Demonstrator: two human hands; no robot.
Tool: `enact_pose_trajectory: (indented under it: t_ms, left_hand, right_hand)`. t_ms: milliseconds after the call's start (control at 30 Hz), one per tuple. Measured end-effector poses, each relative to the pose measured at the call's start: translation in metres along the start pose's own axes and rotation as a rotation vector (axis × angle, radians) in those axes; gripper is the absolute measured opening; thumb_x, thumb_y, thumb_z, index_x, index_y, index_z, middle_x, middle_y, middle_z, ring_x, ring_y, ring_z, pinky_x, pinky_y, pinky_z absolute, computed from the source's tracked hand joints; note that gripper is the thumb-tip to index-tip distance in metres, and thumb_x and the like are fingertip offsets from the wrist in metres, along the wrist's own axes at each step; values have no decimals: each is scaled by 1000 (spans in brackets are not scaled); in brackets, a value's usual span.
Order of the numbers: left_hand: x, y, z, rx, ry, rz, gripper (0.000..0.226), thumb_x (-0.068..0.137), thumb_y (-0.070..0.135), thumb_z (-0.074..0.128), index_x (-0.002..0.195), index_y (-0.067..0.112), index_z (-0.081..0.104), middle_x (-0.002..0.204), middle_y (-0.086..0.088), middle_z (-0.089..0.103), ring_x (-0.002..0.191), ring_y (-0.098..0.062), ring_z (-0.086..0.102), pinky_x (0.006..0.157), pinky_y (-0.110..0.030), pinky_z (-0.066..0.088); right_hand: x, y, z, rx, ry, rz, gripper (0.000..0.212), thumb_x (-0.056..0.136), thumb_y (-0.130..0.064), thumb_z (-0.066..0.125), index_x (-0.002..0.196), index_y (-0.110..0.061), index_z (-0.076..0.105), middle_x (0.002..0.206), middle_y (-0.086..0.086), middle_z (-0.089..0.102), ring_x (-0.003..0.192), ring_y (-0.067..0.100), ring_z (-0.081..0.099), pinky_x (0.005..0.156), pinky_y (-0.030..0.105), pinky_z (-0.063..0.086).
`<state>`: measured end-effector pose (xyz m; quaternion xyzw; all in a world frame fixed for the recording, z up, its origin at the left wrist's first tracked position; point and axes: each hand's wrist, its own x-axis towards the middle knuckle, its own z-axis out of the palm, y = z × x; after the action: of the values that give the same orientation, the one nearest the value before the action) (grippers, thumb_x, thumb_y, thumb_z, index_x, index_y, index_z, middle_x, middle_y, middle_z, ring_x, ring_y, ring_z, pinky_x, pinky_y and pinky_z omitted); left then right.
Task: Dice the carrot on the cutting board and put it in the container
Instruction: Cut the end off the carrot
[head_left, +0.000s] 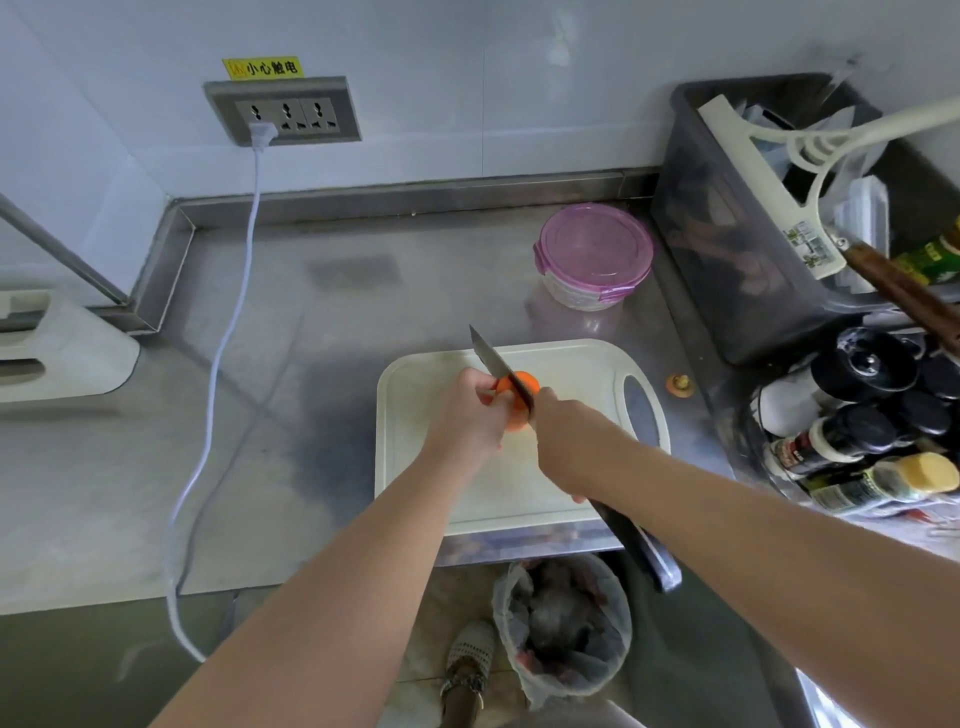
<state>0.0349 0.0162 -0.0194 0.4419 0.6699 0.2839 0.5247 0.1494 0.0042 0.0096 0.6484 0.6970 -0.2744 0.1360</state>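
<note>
Steel counter (311, 415), white cutting board (571, 374): left hand (467, 415) grips stubby orange carrot (527, 385); right hand (566, 447) clenches knife (498, 366) across it.

A kitchen, perhaps a working one rather than a home's: a stainless steel surface (311, 364) edged in steel against white wall panels, a white cutting board (571, 364), crowded seasoning bottles (857, 431), a lidded container (592, 254), a yellow-labelled wall socket (283, 111), and a lined waste bin (563, 629) on the floor.
</note>
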Motion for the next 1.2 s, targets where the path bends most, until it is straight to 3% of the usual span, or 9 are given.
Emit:
enact_pose_trajectory:
  t_ms: [167,333,467,633,767,833,900,1067,1200]
  left_hand:
    - [1,-5,-2,26,6,-8,10,95,22,53,104,21,48,99,2,57,89,-29,67,81,-47,56]
    - [-2,-2,-1,8,11,-26,15,96,22,52,109,18,48,106,-2,59,92,-30,67,79,-48,57]
    - [1,-6,-3,20,33,-6,11,94,23,54,103,24,49,96,4,58,91,-27,66,81,-45,56]
    - [3,-5,0,37,16,-17,11,93,25,55,96,30,46,98,3,58,95,-25,63,82,-45,56]
    - [2,0,0,378,2,96,49,97,25,48,142,28,30,134,-7,39,117,-26,48,101,-36,40]
    - [0,3,-1,688,21,288,59,98,20,43,149,36,17,144,-6,22,127,-29,34,102,-39,36]
    - [-3,6,-1,880,24,455,52,98,20,41,145,38,29,150,-1,15,127,-30,32,97,-41,40]
    - [-2,4,7,1116,49,576,34,98,37,46,130,29,49,140,-4,29,109,-31,48,85,-37,42]
    - [5,1,1,1089,137,655,32,66,21,85,92,15,67,94,-14,57,53,-32,57,40,-28,40]
  right_hand:
    - [-8,4,29,-54,55,11,56,97,-3,39,148,-5,15,77,4,45,57,13,42,46,23,32]
    - [3,5,14,-7,17,-2,45,96,-1,40,139,-4,28,105,11,61,94,27,64,64,29,43]
    - [0,3,30,-19,54,31,58,95,0,41,147,-8,15,82,2,49,75,20,54,51,25,36]
    - [7,5,35,1,49,31,54,96,-2,41,144,-11,19,83,1,46,76,19,52,65,28,42]
    - [5,7,33,18,48,32,53,96,-2,42,144,-11,19,73,-3,41,66,15,48,54,25,37]
    - [4,6,33,14,48,33,53,97,-4,43,144,-11,19,73,-3,42,60,11,44,48,22,32]
    - [5,7,35,6,48,29,52,96,-3,43,143,-10,20,82,-2,51,66,14,51,52,24,37]
    - [4,7,35,-70,39,15,51,96,0,39,144,-6,21,119,8,60,103,25,63,70,28,41]
    - [0,9,33,-123,74,-4,47,95,0,41,139,-7,24,111,7,62,94,26,66,63,29,41]
